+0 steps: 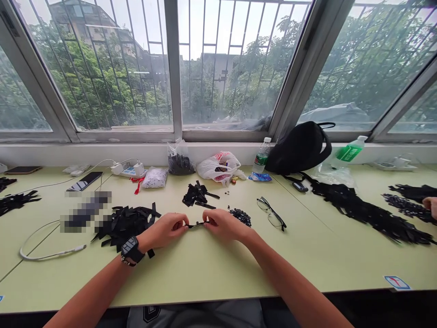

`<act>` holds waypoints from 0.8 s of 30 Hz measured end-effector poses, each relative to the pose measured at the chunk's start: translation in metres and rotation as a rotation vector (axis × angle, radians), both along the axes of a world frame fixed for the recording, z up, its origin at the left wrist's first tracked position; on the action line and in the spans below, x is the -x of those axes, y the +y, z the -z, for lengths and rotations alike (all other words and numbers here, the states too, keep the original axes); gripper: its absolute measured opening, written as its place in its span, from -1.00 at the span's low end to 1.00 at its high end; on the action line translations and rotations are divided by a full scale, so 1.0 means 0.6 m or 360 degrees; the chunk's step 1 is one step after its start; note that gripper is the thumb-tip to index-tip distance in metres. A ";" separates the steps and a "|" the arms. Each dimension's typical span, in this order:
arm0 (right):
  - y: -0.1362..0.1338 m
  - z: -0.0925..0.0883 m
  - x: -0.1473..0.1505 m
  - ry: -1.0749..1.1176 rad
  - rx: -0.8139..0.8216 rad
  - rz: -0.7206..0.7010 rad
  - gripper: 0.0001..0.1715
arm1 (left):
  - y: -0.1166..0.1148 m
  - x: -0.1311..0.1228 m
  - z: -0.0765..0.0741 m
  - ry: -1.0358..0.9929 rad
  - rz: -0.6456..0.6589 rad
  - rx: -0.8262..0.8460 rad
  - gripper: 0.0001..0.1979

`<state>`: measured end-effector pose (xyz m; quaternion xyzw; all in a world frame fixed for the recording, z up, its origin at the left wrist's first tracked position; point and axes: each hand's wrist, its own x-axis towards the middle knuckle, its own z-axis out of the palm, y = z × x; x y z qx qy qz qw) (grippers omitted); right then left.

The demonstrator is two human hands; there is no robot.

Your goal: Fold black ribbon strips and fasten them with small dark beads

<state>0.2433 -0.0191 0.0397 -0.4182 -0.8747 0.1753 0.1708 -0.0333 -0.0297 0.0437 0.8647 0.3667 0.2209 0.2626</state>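
Note:
Between my two hands a short black strip (195,225) is stretched just above the table. My left hand (170,229), with a watch on the wrist, pinches its left end. The right end is pinched by my right hand (218,223). A large pile of black strips (128,225) lies beside my left hand. Beyond my hands is a smaller pile of black strips (198,195). Small dark round pieces (241,217) are heaped just behind my right hand.
Glasses (273,214) lie right of the heap. Bags, a bottle (262,156) and a black backpack (298,148) line the window side. A white cable (54,253) curves at the left. At the right edge, another person's hand (430,206) touches dark pieces.

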 end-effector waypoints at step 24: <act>0.000 -0.001 -0.001 -0.0004 0.0035 0.0008 -0.91 | -0.001 0.000 -0.003 -0.0017 0.0011 0.0053 -0.83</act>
